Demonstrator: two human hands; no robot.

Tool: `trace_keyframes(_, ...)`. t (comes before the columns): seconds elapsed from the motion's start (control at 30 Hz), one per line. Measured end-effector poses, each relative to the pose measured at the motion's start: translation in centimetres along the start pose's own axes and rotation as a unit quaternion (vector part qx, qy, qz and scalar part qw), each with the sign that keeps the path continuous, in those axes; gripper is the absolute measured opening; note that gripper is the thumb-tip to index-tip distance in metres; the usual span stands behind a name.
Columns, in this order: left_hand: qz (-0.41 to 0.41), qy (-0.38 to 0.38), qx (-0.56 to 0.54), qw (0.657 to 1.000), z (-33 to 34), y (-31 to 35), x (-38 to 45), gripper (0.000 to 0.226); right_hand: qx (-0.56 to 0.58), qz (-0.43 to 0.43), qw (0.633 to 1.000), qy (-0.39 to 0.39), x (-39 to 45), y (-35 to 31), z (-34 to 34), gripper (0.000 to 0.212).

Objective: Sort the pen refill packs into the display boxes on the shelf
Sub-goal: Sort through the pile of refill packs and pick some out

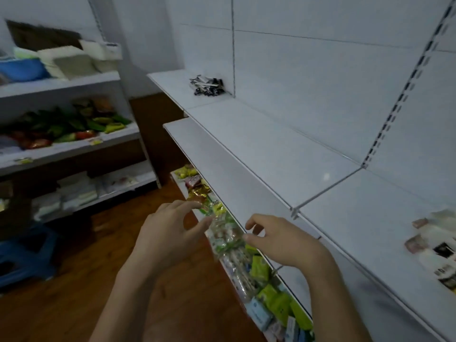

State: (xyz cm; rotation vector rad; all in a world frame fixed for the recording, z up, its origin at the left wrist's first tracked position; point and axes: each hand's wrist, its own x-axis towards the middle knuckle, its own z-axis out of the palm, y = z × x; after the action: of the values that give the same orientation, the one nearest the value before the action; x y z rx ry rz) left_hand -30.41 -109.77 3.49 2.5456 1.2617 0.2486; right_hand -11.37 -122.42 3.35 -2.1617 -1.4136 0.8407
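I hold my left hand [167, 233] and right hand [278, 239] loose and empty before the white shelf [246, 154], while no refill pack or display box is clearly visible

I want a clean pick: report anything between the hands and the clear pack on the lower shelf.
Nothing visible lies between the left hand or right hand and the clear pack. The white shelf above overhangs only the row's back, beside the right hand.
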Motion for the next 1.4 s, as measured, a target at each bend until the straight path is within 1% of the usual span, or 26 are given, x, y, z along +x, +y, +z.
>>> trace_keyframes(0.1,-0.052,-0.009,-0.01,0.999,-1.0,-5.5,1.7,0.06,0.0,-0.01,1.0,0.0,4.2,-3.7,1.8,0.024)
trace_keyframes(0.2,-0.101,-0.054,-0.016,0.993,-1.3,-12.4,4.2,0.061,0.019,-0.012,1.0,0.015,8.9,-7.0,4.5,0.021)
trace_keyframes(0.27,-0.135,-0.103,-0.026,0.985,-1.3,-16.8,5.4,0.063,0.021,-0.007,1.0,0.011,12.0,-9.0,6.7,0.018)
trace_keyframes(0.33,-0.17,-0.173,-0.036,0.97,-1.4,-20.7,6.1,0.065,0.011,-0.002,1.0,-0.017,14.8,-10.7,9.0,0.017)
trace_keyframes(0.4,-0.184,-0.237,-0.045,0.953,-1.9,-23.6,6.7,0.065,0.001,0.01,0.999,-0.052,17.2,-12.3,10.7,0.018)
trace_keyframes(0.43,-0.184,-0.25,-0.052,0.949,-2.2,-24.7,7.3,0.064,-0.003,0.016,0.998,-0.061,18.2,-13.0,11.3,0.019)
trace_keyframes(0.47,-0.182,-0.248,-0.057,0.95,-2.5,-25.8,8.0,0.063,-0.005,0.021,0.998,-0.067,19.4,-13.6,11.7,0.019)
trace_keyframes(0.53,-0.181,-0.218,-0.058,0.957,-3.0,-27.8,9.9,0.061,-0.005,0.026,0.997,-0.069,22.1,-14.8,12.2,0.02)
trace_keyframes(0.6,-0.193,-0.203,-0.061,0.958,-3.1,-29.6,11.9,0.06,-0.007,0.025,0.997,-0.074,24.9,-15.9,12.3,0.02)
trace_keyframes(0.73,-0.202,-0.226,-0.074,0.95,-2.8,-32.7,17.2,0.059,-0.024,0.019,0.995,-0.099,31.4,-17.5,11.9,0.021)
trace_keyframes(0.83,-0.192,-0.22,-0.079,0.953,-3.3,-34.1,22.7,0.057,-0.036,0.006,0.995,-0.097,37.4,-18.9,11.1,0.022)
trace_keyframes(0.9,-0.188,-0.218,-0.076,0.955,-4.3,-35.2,26.1,0.057,-0.027,-0.005,0.995,-0.096,41.8,-20.2,10.8,0.023)
trace_keyframes(0.97,-0.195,-0.217,-0.068,0.954,-6.1,-37.0,29.2,0.056,-0.024,-0.029,0.993,-0.114,46.2,-22.3,10.4,0.027)
trace_keyframes(1.03,-0.196,-0.192,-0.046,0.96,-7.8,-39.1,32.3,0.056,-0.021,-0.061,0.989,-0.132,50.2,-24.6,10.0,0.028)
trace_keyframes(1.1,-0.197,-0.139,-0.035,0.97,-9.0,-41.0,35.5,0.053,-0.01,-0.088,0.988,-0.129,54.0,-26.8,9.7,0.028)
trace_keyframes(1.13,-0.199,-0.125,-0.04,0.971,-9.3,-41.6,36.9,0.051,-0.009,-0.094,0.988,-0.125,55.6,-27.6,9.6,0.028)
trace_keyframes(1.17,-0.2,-0.127,-0.048,0.97,-9.5,-42.2,38.2,0.05,-0.009,-0.095,0.987,-0.127,57.2,-28.3,9.5,0.03)
trace_keyframes(1.27,-0.198,-0.189,-0.08,0.958,-9.5,-44.0,41.9,0.051,-0.025,-0.086,0.982,-0.166,61.1,-29.5,9.0,0.035)
trace_keyframes(1.3,-0.2,-0.198,-0.086,0.956,-9.6,-44.8,43.4,0.052,-0.03,-0.082,0.981,-0.173,62.5,-29.8,8.7,0.036)
trace_keyframes(1.4,-0.194,-0.175,-0.083,0.962,-10.1,-47.3,48.5,0.052,-0.013,-0.072,0.985,-0.155,67.3,-30.5,7.8,0.037)
